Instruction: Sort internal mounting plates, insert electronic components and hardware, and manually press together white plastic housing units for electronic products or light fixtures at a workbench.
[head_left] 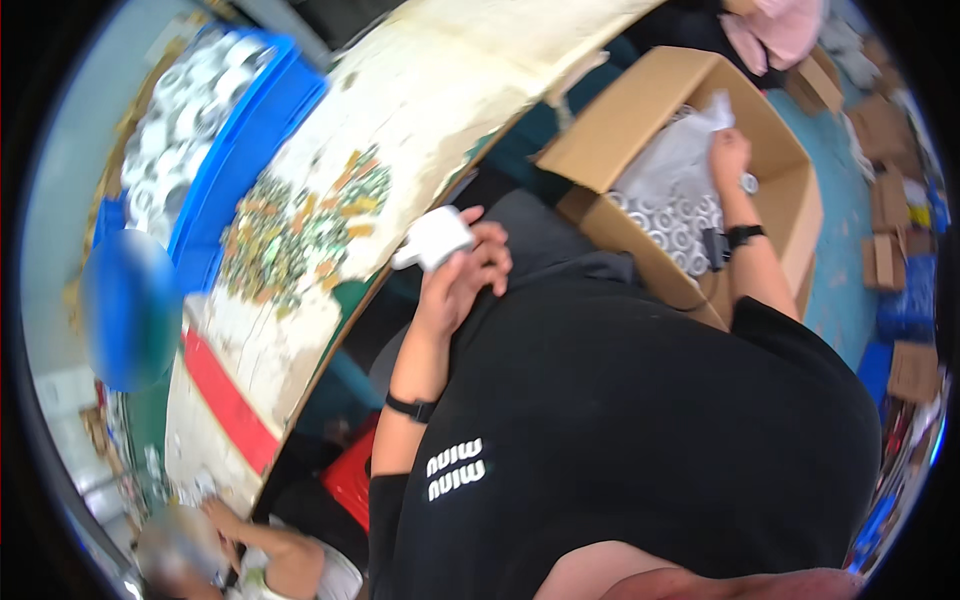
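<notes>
My left hand (468,262), at the table's edge, has its fingers around a white cylindrical plastic part (438,238) with a small side projection. Over to the right, my right hand (730,160) reaches into an open cardboard box (603,140). Its fingers are closed on a translucent whitish plastic sheet (665,155), which is pulled up at one corner. Beneath the sheet, rows of white ring-ended parts (682,235) stand packed in the box. Part of that layer is hidden by the sheet.
A long worn table (390,75) runs along my left. On it lies a pile of small green and yellow pieces (300,230), beside a blue bin (250,130) full of white parts. Another person (290,560) sits at the lower left. Cardboard boxes (890,210) stand at the far right.
</notes>
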